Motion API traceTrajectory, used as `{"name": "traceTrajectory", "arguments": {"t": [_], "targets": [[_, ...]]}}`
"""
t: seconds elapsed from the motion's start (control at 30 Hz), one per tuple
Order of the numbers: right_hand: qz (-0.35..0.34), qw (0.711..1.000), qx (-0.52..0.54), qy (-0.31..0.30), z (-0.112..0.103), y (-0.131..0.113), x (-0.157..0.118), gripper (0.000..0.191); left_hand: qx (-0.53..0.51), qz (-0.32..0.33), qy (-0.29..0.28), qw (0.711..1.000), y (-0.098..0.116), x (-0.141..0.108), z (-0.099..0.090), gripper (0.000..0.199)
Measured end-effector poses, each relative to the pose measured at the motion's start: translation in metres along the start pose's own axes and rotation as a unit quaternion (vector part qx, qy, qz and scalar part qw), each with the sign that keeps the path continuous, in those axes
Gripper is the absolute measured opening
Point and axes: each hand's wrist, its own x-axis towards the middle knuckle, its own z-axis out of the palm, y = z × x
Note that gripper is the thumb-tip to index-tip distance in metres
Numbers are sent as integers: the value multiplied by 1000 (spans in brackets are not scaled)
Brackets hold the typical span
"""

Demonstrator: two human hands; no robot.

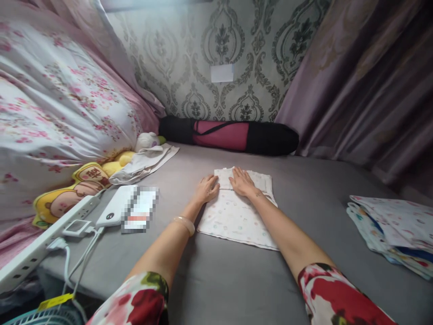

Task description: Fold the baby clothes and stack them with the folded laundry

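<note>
A white cloth item with a small pastel print (pixel 237 216), perhaps a garment, lies flat in front of me, its far end folded over into a band. My right hand (pixel 242 181) rests palm down on that band, fingers stretched out and slightly apart. At the band's left edge, my left hand (pixel 207 187) touches the fabric with its fingers a little bent; its palm and thumb are partly hidden. A pale bangle (pixel 185 225) circles my left wrist. The cloth's lower right edge is partly covered by my right forearm.
Folded printed cloths (pixel 399 225) are stacked at the right on the grey sheet (pixel 314 198). A long black-and-pink bag (pixel 219 135) lies along the wall. At left are a power strip (pixel 47 239) with cables, a white power bank (pixel 117 205), a grey-white cloth (pixel 145 162) and plush toys (pixel 67 196).
</note>
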Motion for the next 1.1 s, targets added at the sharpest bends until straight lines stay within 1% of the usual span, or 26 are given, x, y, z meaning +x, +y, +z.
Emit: {"name": "traceTrajectory", "arguments": {"t": [0.03,0.1,0.27,0.4,0.47,0.53,0.63,0.73,0.83,1.0,1.1], "targets": [[-10,1000,4,-9,2,-4,4,64,0,0,4,1000,0,0,1,42],[-7,1000,10,-18,6,-8,11,65,-1,1,10,1000,-1,0,2,41],[15,999,22,-24,12,-6,21,64,2,3,9,1000,0,0,0,39],[16,999,22,-46,10,-4,21,64,0,4,16,1000,1,0,-1,35],[20,999,20,-43,8,-8,22,63,-3,2,19,1000,1,1,0,32],[14,999,16,-25,6,-17,23,62,-7,-8,22,1000,0,2,1,31],[-24,1000,16,-4,7,-38,25,61,-11,-27,27,999,-3,4,4,36],[-60,998,27,-1,12,-57,25,59,-18,-32,25,999,-6,4,5,43],[-60,997,40,-6,18,-66,24,57,-29,-26,13,999,-8,5,4,51],[-56,995,82,-24,16,-63,26,58,-34,6,2,999,-7,4,1,58],[-43,994,103,6,11,-54,22,58,-9,1,-8,1000,-2,2,-1,54]]}}
